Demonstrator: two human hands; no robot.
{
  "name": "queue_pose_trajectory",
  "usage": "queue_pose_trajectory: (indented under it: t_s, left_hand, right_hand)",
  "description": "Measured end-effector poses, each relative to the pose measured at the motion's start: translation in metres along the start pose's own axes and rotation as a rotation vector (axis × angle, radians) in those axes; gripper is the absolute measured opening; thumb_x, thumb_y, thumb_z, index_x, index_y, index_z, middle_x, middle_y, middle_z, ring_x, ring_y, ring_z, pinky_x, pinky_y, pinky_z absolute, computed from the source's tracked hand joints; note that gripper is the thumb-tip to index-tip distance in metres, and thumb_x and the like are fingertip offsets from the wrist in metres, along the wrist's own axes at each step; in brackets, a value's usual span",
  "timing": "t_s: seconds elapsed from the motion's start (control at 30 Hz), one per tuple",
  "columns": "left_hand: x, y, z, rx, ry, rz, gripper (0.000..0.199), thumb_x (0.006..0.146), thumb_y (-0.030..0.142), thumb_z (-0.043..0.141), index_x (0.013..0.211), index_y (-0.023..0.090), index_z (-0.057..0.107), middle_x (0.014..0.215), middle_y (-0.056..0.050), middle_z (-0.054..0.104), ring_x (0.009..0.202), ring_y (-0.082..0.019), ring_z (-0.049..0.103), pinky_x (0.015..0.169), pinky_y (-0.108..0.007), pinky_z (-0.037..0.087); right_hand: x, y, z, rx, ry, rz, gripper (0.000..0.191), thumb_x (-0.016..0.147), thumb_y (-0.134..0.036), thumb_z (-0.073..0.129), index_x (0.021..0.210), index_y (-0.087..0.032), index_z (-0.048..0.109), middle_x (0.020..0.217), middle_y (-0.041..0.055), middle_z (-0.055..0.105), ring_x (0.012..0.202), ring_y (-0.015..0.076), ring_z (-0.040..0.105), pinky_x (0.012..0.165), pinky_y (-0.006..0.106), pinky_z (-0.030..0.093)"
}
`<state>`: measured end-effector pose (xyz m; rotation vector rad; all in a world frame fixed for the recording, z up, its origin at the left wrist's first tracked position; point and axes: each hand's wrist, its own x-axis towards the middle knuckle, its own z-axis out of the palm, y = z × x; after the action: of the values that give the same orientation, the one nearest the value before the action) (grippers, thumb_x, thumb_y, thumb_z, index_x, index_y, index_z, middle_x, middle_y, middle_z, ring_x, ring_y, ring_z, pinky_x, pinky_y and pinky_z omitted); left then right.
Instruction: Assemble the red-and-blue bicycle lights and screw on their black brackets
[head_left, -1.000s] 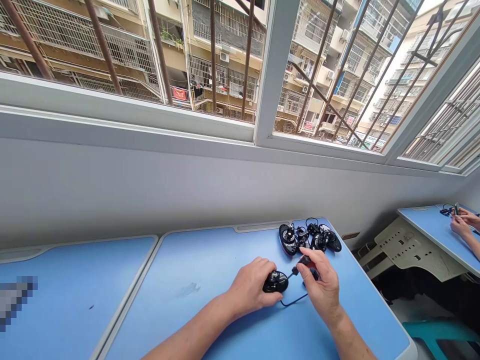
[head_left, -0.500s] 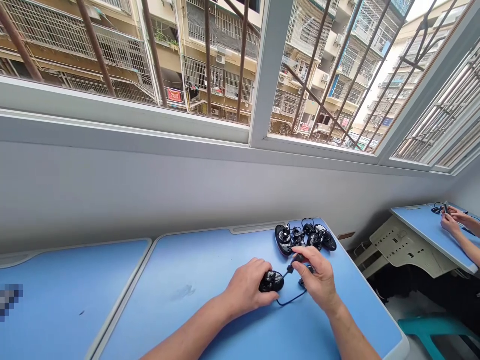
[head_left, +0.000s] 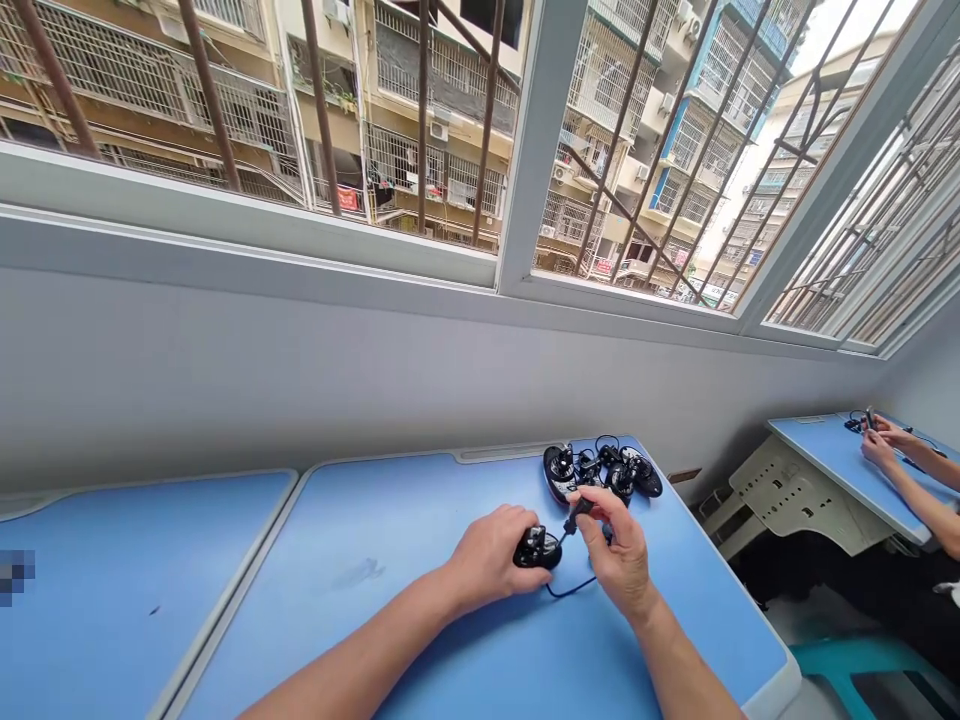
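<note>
A glossy black oval device with a thin cord rests on the blue desk. My left hand is closed around its left side, thumb along the near edge. In my right hand, thumb and fingers pinch a black plug-like cable end, tilted just up and to the right of the device. The cord loops over the desk below my right hand. Partly hidden behind that hand lies another small black part. A pile of similar glossy black corded devices sits just beyond my right hand.
The blue desk meets a second desk on the left. A grey wall and barred windows stand behind. At right, another person's hands hold a small object over another desk, with a teal stool below.
My right hand has brought the cable end slightly nearer the oval device. My left hand keeps its hold. The whole view has shifted a little.
</note>
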<state>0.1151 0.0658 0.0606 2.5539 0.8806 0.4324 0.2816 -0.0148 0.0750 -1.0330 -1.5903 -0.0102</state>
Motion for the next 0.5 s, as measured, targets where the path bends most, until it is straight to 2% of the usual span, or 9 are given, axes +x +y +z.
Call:
queue_pose_trajectory:
  t_s: [0.1,0.23,0.5]
  left_hand:
    - [0.0006,0.0002,0.0001,0.005,-0.001,0.0,0.025,0.067,0.036,0.066,0.086,0.022,0.06,0.084,-0.002,0.067,0.083,-0.025,0.06,0.066,-0.029,0.042]
    - [0.0022,0.0002,-0.0003,0.005,-0.006,-0.003,0.027,0.066,0.037,0.067,0.087,0.022,0.06,0.086,-0.002,0.068,0.084,-0.025,0.061,0.067,-0.029,0.042]
    - [0.0035,0.0019,-0.0039,-0.004,-0.031,-0.02,0.025,0.068,0.041,0.065,0.083,0.023,0.059,0.086,-0.001,0.068,0.085,-0.025,0.06,0.066,-0.028,0.041]
  right_hand:
    - [0.0031,0.0004,0.004,-0.119,0.069,-0.056,0.024,0.088,-0.023,0.061,0.112,-0.024,0.062,0.098,0.0064,0.066,0.087,0.0195,0.062,0.065,0.03,0.055]
    - [0.005,0.0042,0.0042,-0.185,0.148,-0.025,0.025,0.085,-0.02,0.066,0.109,-0.025,0.063,0.09,0.003,0.061,0.072,0.0152,0.056,0.063,0.028,0.053]
    - [0.0037,-0.0002,0.0007,-0.03,0.013,0.016,0.033,0.085,-0.011,0.062,0.113,-0.027,0.065,0.096,0.0031,0.068,0.082,0.0159,0.063,0.069,0.027,0.057]
